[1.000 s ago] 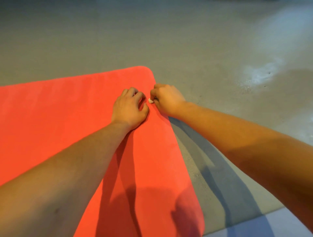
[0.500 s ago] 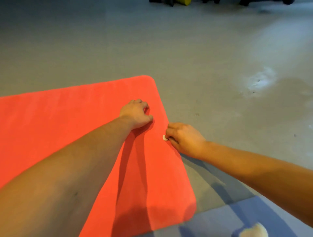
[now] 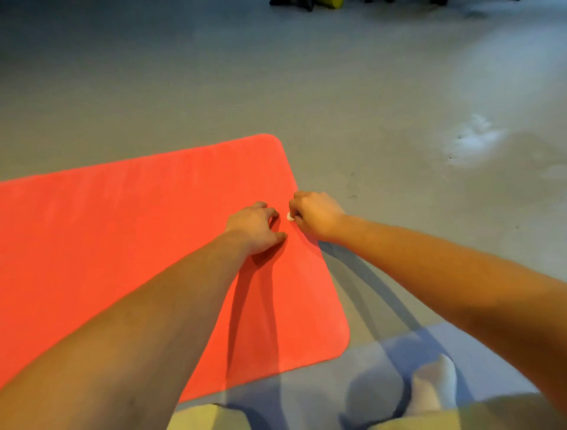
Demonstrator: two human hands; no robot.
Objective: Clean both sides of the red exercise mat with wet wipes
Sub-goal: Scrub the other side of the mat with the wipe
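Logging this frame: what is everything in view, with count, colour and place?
exercise mat: one, red, flat on the floor, left and centre
wet wipe: one small white wad, at the mat's right edge
floor: grey, all around, with a pale patch at right
blue surface: one, under the mat's near corner
far objects: dark and yellow, top edge, too cropped to identify
foot in sock: one, white, bottom right
left hand: one, rests on the mat, fingers bent
right hand: one, pinches the wet wipe
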